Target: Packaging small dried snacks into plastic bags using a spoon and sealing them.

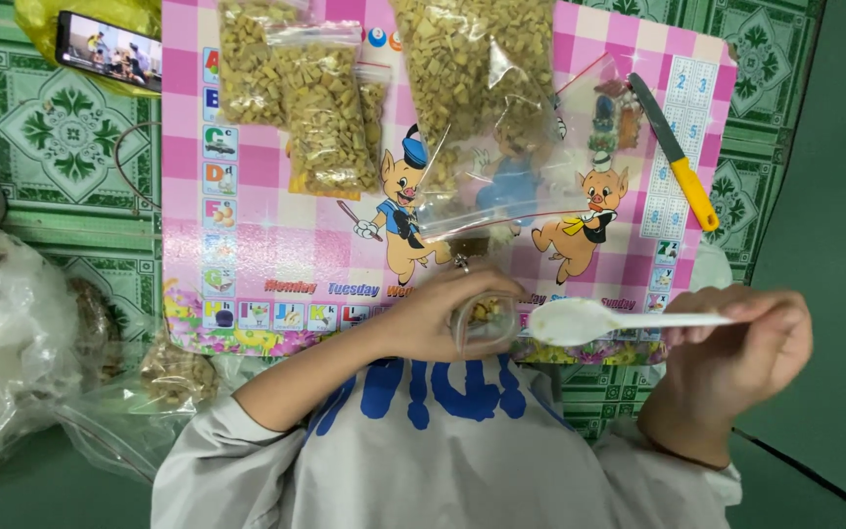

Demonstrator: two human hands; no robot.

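My left hand (428,315) is wrapped around a small clear cup (487,319) with yellow-brown pieces inside, held just above the near edge of a pink checked cartoon mat (276,245). My right hand (748,338) grips the handle of a white plastic spoon (580,320). The spoon's bowl is level and almost touches the cup on its right. Just beyond the cup lies a large clear zip bag (472,69), partly filled with the same pieces, its mouth towards my left hand.
Smaller filled bags (320,108) lie on the mat's far left. A knife with a yellow handle (680,162) rests at the mat's right edge. A phone (110,49) with a lit screen sits top left. Crumpled plastic bags (2,343) and another bag of pieces (173,377) are at my left.
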